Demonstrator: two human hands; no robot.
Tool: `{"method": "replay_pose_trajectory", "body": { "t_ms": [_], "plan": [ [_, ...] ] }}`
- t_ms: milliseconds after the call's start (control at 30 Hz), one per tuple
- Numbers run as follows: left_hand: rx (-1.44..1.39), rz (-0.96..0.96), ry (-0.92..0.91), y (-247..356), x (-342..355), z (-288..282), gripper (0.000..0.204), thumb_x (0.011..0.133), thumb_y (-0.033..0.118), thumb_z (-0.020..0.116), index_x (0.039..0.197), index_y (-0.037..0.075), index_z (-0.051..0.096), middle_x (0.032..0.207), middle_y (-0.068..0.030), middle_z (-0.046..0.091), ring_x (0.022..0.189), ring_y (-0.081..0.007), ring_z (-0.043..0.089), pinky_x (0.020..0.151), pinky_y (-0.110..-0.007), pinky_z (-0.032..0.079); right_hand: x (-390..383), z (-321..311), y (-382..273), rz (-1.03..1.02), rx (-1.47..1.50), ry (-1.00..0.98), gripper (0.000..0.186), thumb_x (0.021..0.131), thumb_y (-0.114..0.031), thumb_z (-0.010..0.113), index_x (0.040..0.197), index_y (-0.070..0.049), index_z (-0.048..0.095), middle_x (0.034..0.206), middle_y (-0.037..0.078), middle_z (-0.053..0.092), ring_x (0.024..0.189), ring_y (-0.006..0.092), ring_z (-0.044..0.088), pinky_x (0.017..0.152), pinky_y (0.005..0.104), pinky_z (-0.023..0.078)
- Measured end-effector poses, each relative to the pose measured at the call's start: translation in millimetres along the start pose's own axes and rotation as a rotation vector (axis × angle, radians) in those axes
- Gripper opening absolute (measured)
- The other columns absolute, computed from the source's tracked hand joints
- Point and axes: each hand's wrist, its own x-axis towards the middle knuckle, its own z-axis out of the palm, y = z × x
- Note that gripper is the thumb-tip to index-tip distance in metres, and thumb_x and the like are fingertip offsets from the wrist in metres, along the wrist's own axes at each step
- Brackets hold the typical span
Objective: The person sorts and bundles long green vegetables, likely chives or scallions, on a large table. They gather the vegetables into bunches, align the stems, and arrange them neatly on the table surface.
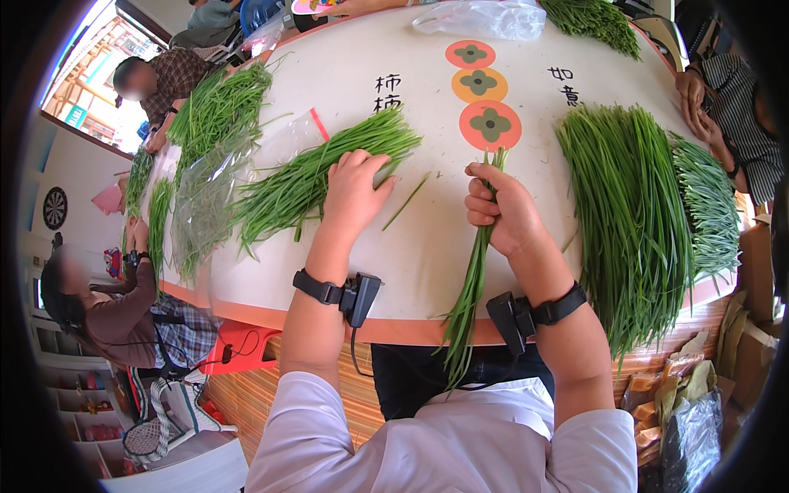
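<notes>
My right hand [504, 205] is closed round a small bunch of garlic chives [475, 275]. The cut ends stick up above my fist, and the long leaves hang down past the table's near edge. To its left, my left hand [355, 185] lies on top of a loose pile of chives [288, 195], fingers slightly bent and thumb apart. A single stray chive [406, 201] lies on the table just right of that hand. A large, neatly lined-up heap of chives [629, 214] stands to the right of my right hand.
The white table [436, 271] has printed fruit pictures. Clear plastic bags [215, 193] lie by more chives [222, 111] at left; another plastic bag [485, 18] is at the far side. Chives [708, 205] lie far right. People work at left and right. Cardboard boxes [752, 361] stand lower right.
</notes>
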Motion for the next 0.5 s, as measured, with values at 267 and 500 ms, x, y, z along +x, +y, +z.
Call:
{"method": "replay_pose_trajectory", "body": {
  "t_ms": [267,500],
  "plan": [
    [0.037,0.040,0.012,8.0,15.4,10.7,0.020,0.070,0.013,0.066,0.089,0.007,0.066,0.078,-0.0062,0.054,0.080,-0.0236,0.050,0.072,-0.035,0.039,1.0,1.4,0.5,-0.019,-0.018,0.019,0.014,0.083,-0.014,0.051,0.086,-0.002,0.045,0.056,-0.005,0.029,0.044,0.0047,0.023,0.040,0.0213,0.021],
    [0.095,-0.022,0.043,3.1,14.2,18.2,0.012,0.066,0.012,0.067,0.076,0.006,0.064,0.077,-0.0056,0.054,0.081,-0.0243,0.050,0.072,-0.036,0.040,2.6,-1.4,0.8,-0.025,-0.016,0.033,0.014,0.083,-0.013,0.052,0.086,-0.002,0.045,0.056,-0.004,0.029,0.044,0.0048,0.024,0.040,0.0214,0.020]
  ]
}}
